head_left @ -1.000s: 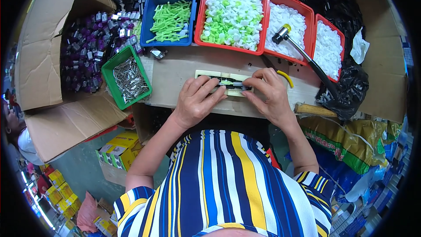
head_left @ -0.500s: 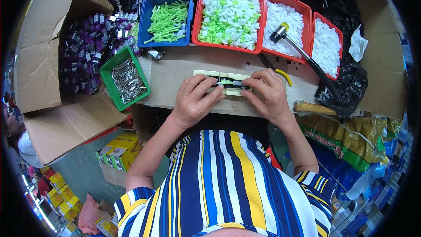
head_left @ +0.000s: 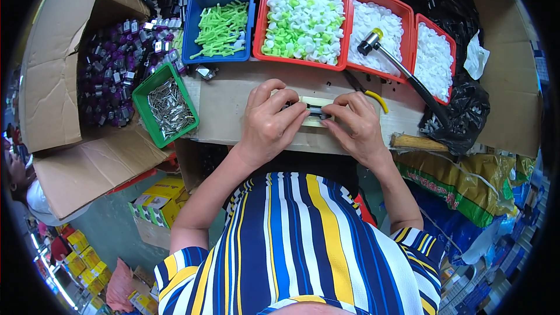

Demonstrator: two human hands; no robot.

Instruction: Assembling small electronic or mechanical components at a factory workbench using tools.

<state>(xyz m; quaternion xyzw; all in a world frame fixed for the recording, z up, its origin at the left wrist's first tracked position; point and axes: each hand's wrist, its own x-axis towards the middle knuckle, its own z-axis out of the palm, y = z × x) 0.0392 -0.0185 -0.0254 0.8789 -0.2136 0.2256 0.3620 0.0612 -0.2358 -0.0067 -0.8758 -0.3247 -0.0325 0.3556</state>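
In the middle of the work surface lies a cream-coloured block (head_left: 314, 100), with a narrow black and grey part (head_left: 315, 111) set lengthwise in its groove. My left hand (head_left: 268, 121) is closed over the block's left end, fingertips drawn together; what they pinch is hidden behind the fingers. From the right, the thumb and fingers of my right hand (head_left: 357, 128) close round the right end of the black and grey part. Pliers (head_left: 373, 98) with yellow handles lie just beyond my right hand.
Beyond stand a blue tray (head_left: 252, 23) of green pieces and red trays (head_left: 349, 23) of white and green caps. A hammer (head_left: 402, 70) rests across the right-hand trays. At left are a green tray (head_left: 195, 118) of metal pins and a carton (head_left: 58, 70) with purple-and-silver parts.
My left hand has shifted slightly right and its fingers have drawn in, covering the left of the block and the green piece seen there before. My right hand stays nearly in place.
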